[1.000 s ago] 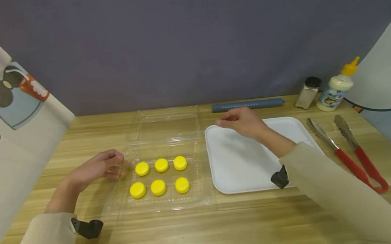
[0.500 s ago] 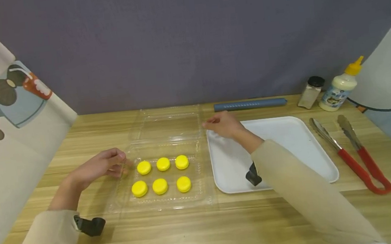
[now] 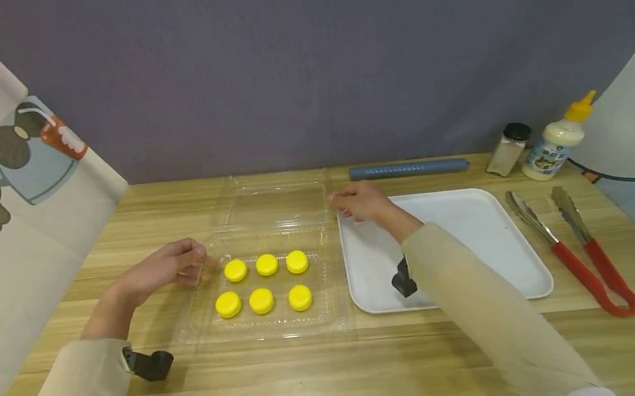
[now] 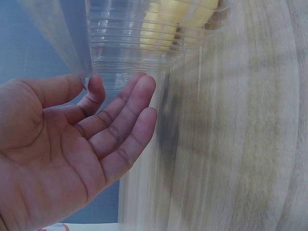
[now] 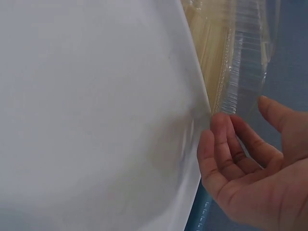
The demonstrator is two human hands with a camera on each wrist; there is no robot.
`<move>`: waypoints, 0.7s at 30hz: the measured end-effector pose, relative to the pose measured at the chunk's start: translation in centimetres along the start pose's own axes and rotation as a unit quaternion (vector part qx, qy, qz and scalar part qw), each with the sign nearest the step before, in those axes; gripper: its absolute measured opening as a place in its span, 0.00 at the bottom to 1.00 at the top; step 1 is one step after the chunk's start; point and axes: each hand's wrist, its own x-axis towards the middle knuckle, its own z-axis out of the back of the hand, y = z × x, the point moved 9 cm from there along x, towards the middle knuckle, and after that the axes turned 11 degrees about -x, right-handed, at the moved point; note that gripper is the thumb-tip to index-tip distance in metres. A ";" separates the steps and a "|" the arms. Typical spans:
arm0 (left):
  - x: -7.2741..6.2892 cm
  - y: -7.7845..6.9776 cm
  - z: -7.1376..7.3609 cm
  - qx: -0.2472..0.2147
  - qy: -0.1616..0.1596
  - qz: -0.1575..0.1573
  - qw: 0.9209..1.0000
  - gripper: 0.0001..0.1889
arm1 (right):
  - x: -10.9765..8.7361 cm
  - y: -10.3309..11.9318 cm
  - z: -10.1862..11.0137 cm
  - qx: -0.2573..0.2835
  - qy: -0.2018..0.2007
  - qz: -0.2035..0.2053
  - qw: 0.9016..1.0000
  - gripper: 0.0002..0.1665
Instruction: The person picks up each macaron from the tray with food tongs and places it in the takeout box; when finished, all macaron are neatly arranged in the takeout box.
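A clear plastic clamshell box [image 3: 321, 317] lies spread on the wooden table, its lid [image 3: 277, 202] folded back towards the wall. Two rows of yellow macarons [image 3: 261, 301] sit in the base. At the box's left rim, my left hand [image 3: 165, 269] pinches the plastic edge between thumb and index finger; the left wrist view shows the other fingers of this hand [image 4: 82, 139] loosely bent below. My right hand [image 3: 361, 201] hovers over the tray's back left corner, beside the lid's right edge. In the right wrist view, thumb and fingertips of that hand [image 5: 255, 168] stand apart around the lid's corner.
A white tray [image 3: 462, 247] stands right of the box. Behind it lies a blue-grey bar [image 3: 407, 169]. Further right are a black-capped jar [image 3: 507, 151], a squeeze bottle [image 3: 556, 144] and red-handled tongs [image 3: 598, 272]. A dark cloth wall [image 3: 303, 64] closes off the back.
My right hand has moved left from above the tray to the lid's right edge, then nearly stopped. The left hand stays at the box's left rim.
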 end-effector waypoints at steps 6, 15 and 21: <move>0.1 0.1 0.1 0.000 -0.002 0.005 1.000 0.15 | 0.6 -0.1 -0.2 0.017 -0.010 0.003 1.000 0.25; 0.2 0.1 0.0 -0.005 0.000 0.004 1.000 0.15 | 0.6 0.7 0.6 0.088 -0.040 0.048 0.994 0.24; 0.1 0.3 0.1 -0.006 0.003 0.000 1.000 0.15 | 0.4 1.5 1.2 0.130 -0.052 0.072 0.988 0.29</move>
